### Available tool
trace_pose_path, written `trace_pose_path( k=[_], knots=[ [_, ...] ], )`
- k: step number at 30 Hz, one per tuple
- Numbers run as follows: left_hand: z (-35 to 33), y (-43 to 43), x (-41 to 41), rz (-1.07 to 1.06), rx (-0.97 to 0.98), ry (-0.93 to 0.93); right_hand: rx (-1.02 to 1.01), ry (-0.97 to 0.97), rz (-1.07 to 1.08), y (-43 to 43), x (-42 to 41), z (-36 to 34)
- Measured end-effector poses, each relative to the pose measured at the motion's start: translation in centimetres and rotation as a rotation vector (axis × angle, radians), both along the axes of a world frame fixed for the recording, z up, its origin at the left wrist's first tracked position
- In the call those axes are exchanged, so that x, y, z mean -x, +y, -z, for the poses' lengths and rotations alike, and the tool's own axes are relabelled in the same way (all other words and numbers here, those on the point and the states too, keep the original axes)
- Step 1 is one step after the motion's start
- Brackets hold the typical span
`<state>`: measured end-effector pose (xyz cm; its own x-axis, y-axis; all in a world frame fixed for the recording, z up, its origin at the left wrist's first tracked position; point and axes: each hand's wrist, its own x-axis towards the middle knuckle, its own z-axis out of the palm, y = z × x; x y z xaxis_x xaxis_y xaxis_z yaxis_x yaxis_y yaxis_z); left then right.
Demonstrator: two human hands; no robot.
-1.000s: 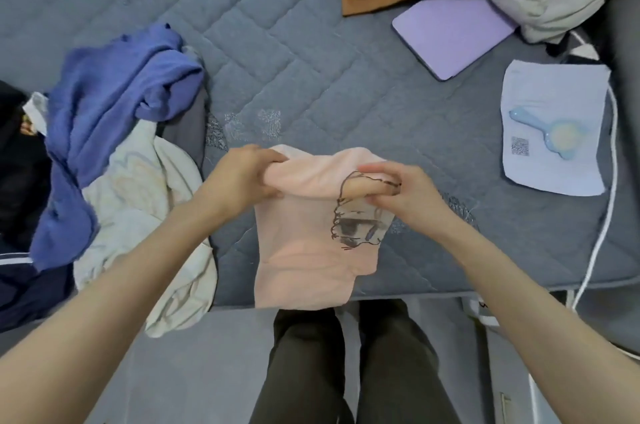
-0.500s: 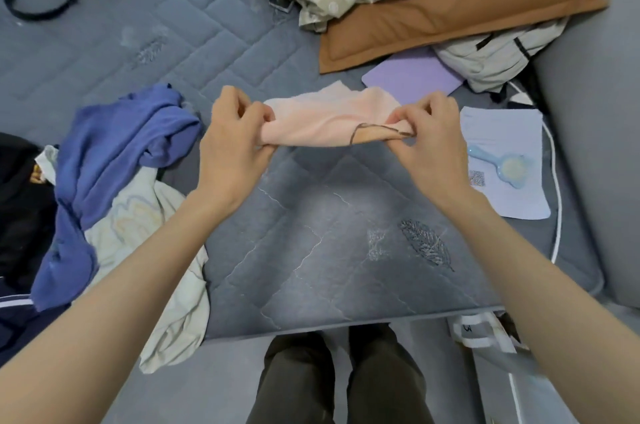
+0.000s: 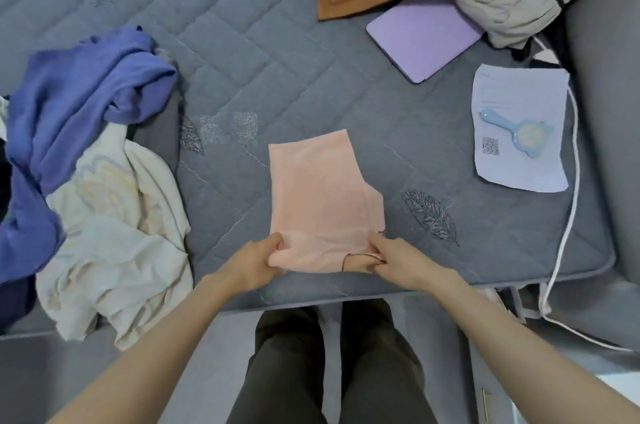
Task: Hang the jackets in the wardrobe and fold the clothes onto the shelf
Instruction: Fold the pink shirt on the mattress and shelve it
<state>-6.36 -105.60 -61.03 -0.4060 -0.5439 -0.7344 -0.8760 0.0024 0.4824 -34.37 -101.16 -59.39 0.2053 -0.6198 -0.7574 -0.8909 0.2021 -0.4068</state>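
the pink garment [image 3: 320,197] now lies flat on the mattress [image 3: 277,53], left hand [image 3: 258,261] and right hand [image 3: 398,259] pinching its near corners.

Evenly and softly lit, cool in tone, with faint shadows beneath the heap of clothes [image 3: 114,243]. Slightly soft all over; bowed at the edges, wide-angle.

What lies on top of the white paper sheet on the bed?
A light blue handled tool lies on the paper sheet, near its printed QR code. Whatever is under the sheet is covered.
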Motion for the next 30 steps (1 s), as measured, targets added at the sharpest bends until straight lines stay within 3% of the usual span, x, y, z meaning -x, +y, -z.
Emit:
trace_pose_path(
  k=[4, 7, 10, 13, 15, 19, 22, 27, 30],
  knots=[
    [0.3, -0.3, -1.2, -0.182, -0.066, 0.05, -0.057, -0.045, 0.187, -0.7, -0.1, 0.2],
    [0.3, -2.4, -1.1, -0.562, -0.059, 0.164, 0.057, -0.094, 0.519, -2.5, 0.2, 0.2],
    [0.5, -5.6, 0.1, -0.75, 0.087, 0.22, 0.188, -0.221, 0.916, -5.4, 0.2, 0.6],
    [1.6, -8.9, 2.1, -0.956, 0.122, 0.327, 0.308, -0.259, 1.168, -8.2, -0.2, 2.4],
    [2.9, -10.1, 3.1, -1.022, 0.104, 0.312, 0.294, -0.201, 1.216, -9.0, -0.6, 4.2],
    [6.5, -9.2, 4.5, -0.956, 0.107, 0.065, 0.077, -0.021, 1.157, -8.5, -1.6, 8.3],
    [7.9, -8.4, 6.2, -0.995, 0.098, 0.047, 0.064, 0.031, 1.178, -8.4, -2.4, 10.1],
    [8.9, -8.3, 8.1, -0.938, 0.23, -0.055, 0.175, -0.089, 1.116, -8.9, -3.4, 11.2],
    [9.3, -8.3, 7.5, -0.956, 0.251, -0.006, 0.191, -0.245, 1.221, -9.5, -4.2, 11.3]
  ],
)
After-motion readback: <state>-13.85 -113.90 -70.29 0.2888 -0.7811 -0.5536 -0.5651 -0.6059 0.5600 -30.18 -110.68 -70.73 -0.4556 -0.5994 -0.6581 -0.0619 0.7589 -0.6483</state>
